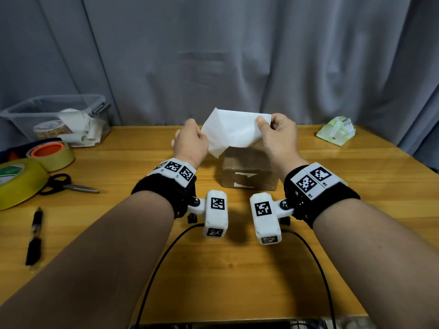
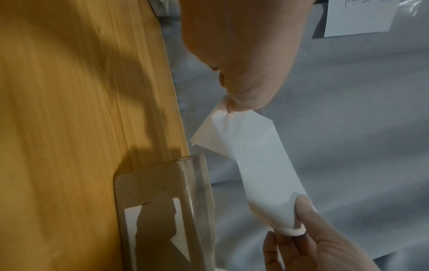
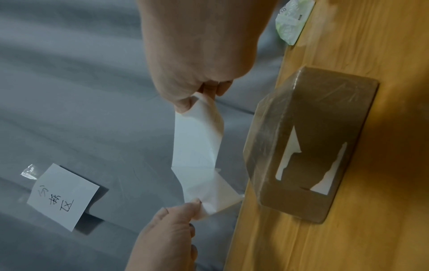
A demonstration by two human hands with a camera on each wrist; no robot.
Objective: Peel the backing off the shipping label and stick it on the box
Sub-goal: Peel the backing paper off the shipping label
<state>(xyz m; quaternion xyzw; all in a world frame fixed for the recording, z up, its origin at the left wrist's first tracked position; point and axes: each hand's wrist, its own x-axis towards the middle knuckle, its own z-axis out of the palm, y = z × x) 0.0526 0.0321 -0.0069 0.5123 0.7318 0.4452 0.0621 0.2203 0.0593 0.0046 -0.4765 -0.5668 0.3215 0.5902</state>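
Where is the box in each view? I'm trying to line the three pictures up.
Head: box at centre, on the table, below and behind the label.
Left wrist: box at bottom centre, left of the label.
Right wrist: box at right of centre, right of the label.
Shared landmark: the torn white patch on the box.

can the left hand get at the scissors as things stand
Probably not right away: the left hand and right hand both pinch the label. The scissors lie uncovered on the table.
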